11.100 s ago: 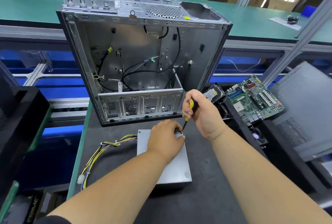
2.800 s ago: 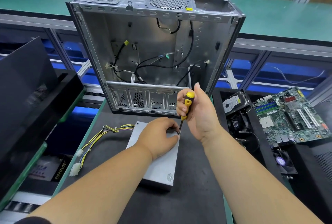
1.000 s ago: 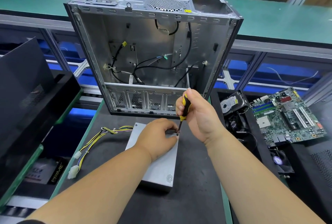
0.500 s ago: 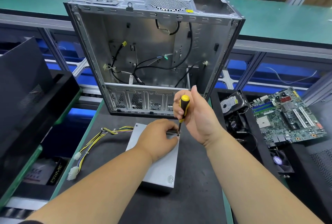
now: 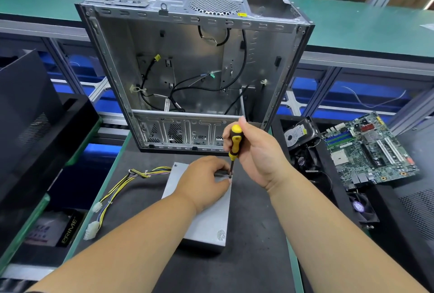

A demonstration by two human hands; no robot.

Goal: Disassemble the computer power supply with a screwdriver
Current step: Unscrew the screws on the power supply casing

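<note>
A grey metal power supply (image 5: 209, 219) lies flat on the dark mat, its yellow and black cable bundle (image 5: 112, 194) trailing off to the left. My left hand (image 5: 202, 182) rests on its far end, fingers curled at the far right corner. My right hand (image 5: 256, 151) grips a yellow and black screwdriver (image 5: 234, 144), held nearly upright. The screwdriver's tip meets the power supply's far right corner, right at my left fingertips. Whatever sits under the tip is hidden by the fingers.
An empty open computer case (image 5: 195, 69) stands just behind the power supply. To the right lie a hard drive (image 5: 297, 134), a motherboard (image 5: 366, 149) and a fan (image 5: 360, 208). Black case panels (image 5: 30, 114) lean at the left. A green bench (image 5: 366, 31) runs behind.
My right hand has shifted its grip on the screwdriver handle, as in turning it. The tip stays at the same corner and my left hand has not moved.
</note>
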